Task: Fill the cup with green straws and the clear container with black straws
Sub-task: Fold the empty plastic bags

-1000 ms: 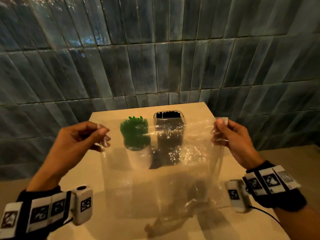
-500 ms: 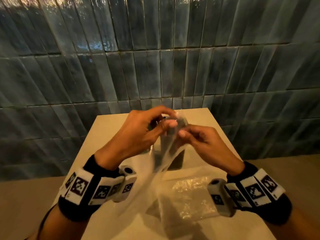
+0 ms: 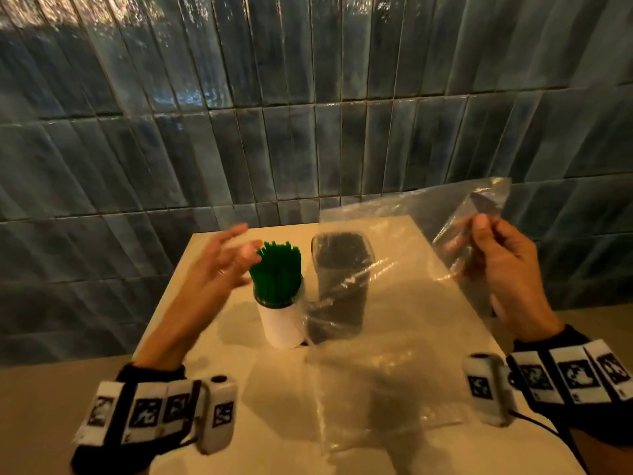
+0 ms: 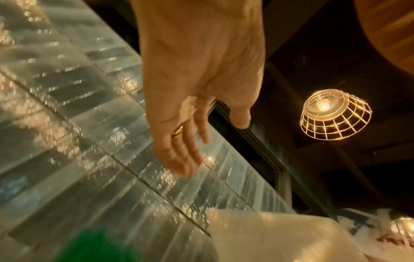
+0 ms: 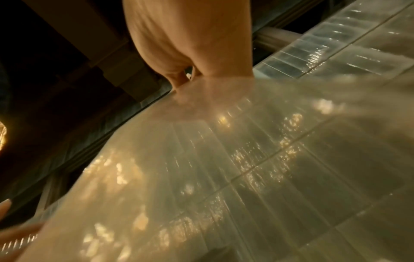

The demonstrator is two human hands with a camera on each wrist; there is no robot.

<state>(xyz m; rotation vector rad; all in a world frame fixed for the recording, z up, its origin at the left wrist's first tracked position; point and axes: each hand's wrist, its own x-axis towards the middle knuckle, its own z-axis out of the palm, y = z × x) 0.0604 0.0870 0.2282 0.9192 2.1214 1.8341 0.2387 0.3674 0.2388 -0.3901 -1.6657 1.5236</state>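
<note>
A white cup [image 3: 281, 323] packed with green straws [image 3: 276, 274] stands on the beige table [image 3: 212, 341]. Right beside it a clear container [image 3: 340, 286] holds black straws. My left hand [image 3: 226, 258] hovers empty just left of the green straws with fingers spread; the left wrist view shows the palm [image 4: 197, 79] with straight fingers. My right hand [image 3: 496, 258] pinches a clear plastic bag [image 3: 455, 214], lifted at the right of the container. In the right wrist view the bag [image 5: 246, 168] covers most of the picture.
A second clear plastic bag [image 3: 376, 389] lies flat on the table in front of the container. A dark tiled wall [image 3: 308, 114] rises right behind the table. A caged lamp [image 4: 333, 115] hangs overhead.
Both hands had come together folding the bag; now the left hand has let go and moved left, and the right hand has carried the bag off to the right.
</note>
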